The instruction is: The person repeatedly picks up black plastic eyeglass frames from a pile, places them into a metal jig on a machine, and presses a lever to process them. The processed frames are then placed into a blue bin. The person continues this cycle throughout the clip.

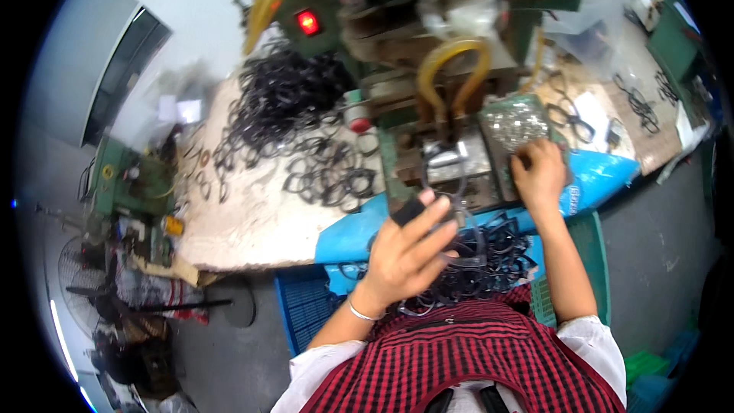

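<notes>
My left hand [409, 256], with a black band on one finger, is in front of the press, its fingers closed on a thin translucent eyeglass frame [480, 248]. The frame is blurred and partly overlaps the dark frames behind it. My right hand [540, 174] is at the near edge of a tray of small shiny metal parts [516, 124]. Its fingers are bent together; whatever lies between them is too small to make out. Between the hands is the press's metal fixture [451, 160], below a looped yellow tube [451, 50].
Many dark eyeglass frames [290, 92] are heaped left of the green press [329, 4]. More frames [497, 260] lie at my lap, above a blue crate [298, 302] and a green basket [600, 260]. Blue plastic sheeting [348, 233] covers the table edge. A fan [80, 283] stands at left.
</notes>
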